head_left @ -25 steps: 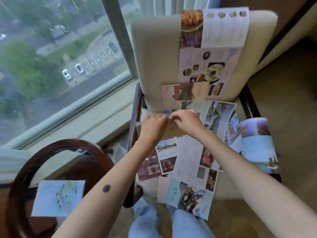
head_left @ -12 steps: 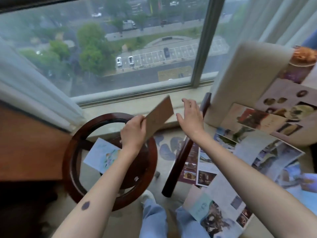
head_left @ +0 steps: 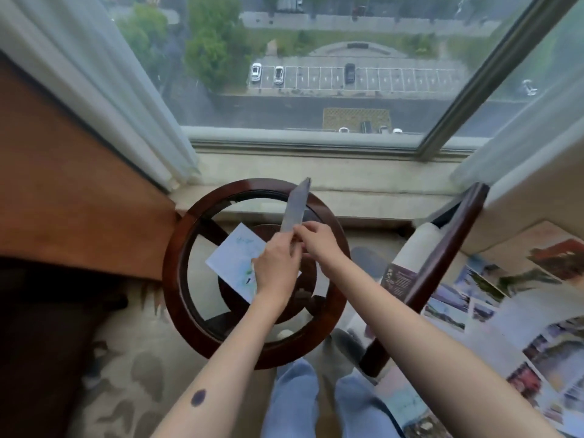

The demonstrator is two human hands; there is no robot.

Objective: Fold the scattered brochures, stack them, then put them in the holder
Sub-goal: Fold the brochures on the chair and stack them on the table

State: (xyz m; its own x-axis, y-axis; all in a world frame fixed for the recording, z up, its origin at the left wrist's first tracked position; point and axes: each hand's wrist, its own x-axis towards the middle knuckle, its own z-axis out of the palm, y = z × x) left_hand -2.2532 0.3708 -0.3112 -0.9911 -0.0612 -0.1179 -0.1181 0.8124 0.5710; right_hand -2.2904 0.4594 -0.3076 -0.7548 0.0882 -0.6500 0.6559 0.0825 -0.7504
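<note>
Grey brochure (head_left: 295, 206) in left hand (head_left: 276, 269)

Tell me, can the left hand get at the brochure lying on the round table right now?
Probably, once freed: the left hand hangs just over the lying brochure with nothing between, but it grips the upright brochure along with the right hand.

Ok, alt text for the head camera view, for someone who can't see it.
A left hand and right hand hold a folded brochure edge-on above a round glass-topped table, where another brochure lies flat. Unfolded brochures cover the armchair seat at right; the window ahead overlooks a car park.
</note>
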